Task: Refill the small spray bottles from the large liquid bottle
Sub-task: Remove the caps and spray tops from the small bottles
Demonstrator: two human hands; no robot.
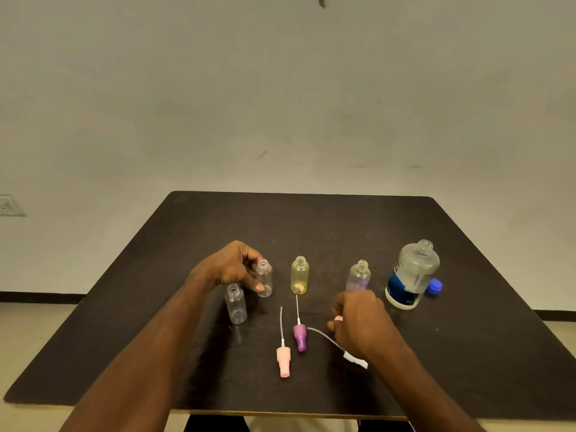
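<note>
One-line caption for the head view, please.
Left hand grips a clear bottle; right hand lays a spray top down beside the open large bottle.

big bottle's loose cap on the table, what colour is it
Blue. The cap lies on the table just right of the large bottle, clearest in the head view.

left hand (pixel 232 269) gripping, right hand (pixel 358 322) curled

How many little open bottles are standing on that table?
4: one clear bottle gripped by the left hand, another clear one nearer, a yellow one centre, a purplish one beside the large bottle.
</note>
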